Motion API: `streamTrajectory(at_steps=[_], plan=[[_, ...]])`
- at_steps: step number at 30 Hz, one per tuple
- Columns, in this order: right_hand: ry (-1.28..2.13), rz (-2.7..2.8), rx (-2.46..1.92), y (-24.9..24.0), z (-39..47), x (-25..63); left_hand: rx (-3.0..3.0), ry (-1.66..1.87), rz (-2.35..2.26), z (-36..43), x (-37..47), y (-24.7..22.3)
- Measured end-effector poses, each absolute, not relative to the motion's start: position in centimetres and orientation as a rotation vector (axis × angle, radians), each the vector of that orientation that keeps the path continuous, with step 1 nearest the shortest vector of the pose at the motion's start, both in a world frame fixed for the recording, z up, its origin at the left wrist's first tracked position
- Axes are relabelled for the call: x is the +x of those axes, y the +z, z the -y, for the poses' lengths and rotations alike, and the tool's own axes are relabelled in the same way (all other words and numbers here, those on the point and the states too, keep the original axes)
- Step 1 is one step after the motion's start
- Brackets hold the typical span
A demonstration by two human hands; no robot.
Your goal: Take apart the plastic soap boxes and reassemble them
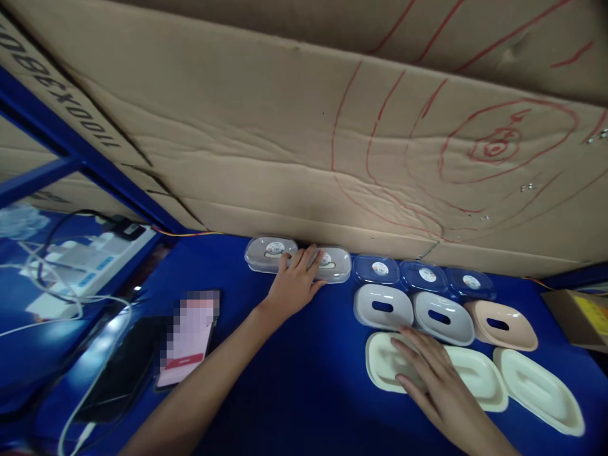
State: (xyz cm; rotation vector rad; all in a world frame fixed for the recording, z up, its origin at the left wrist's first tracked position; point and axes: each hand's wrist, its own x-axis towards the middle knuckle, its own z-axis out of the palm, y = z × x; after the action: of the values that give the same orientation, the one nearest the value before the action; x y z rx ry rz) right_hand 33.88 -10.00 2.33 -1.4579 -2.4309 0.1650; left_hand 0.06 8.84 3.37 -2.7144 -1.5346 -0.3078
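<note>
My left hand (295,282) rests with spread fingers on the two closed clear-lidded boxes at the back, between the left box (266,254) and the right box (335,266). My right hand (427,367) lies with fingers apart over the leftmost cream tray (382,364). Beside it are a middle cream tray (479,380) and a right one (541,392). Behind them stand two grey slotted pieces (384,306) (444,316) and a peach slotted piece (503,324). Three clear lids with round stickers (379,269) form the row at the back.
A cardboard wall (237,126) rises behind the blue table (285,392). At the left lie a phone (187,342), a dark device (123,367), white cables and a power strip (99,272). An open carton (577,316) stands at the right.
</note>
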Motion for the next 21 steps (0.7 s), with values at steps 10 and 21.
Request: streamTrajectory(at_steps=[10, 21], plan=[[-0.066, 2.464, -1.431, -0.7, 10.2, 31.1, -2.856, -0.683, 1.201, -0.3, 1.6, 2.3], [-0.060, 2.551, -1.249, -0.7, 9.4, 24.8, -3.115, -1.348, 1.083, 0.4, 0.0, 4.2]])
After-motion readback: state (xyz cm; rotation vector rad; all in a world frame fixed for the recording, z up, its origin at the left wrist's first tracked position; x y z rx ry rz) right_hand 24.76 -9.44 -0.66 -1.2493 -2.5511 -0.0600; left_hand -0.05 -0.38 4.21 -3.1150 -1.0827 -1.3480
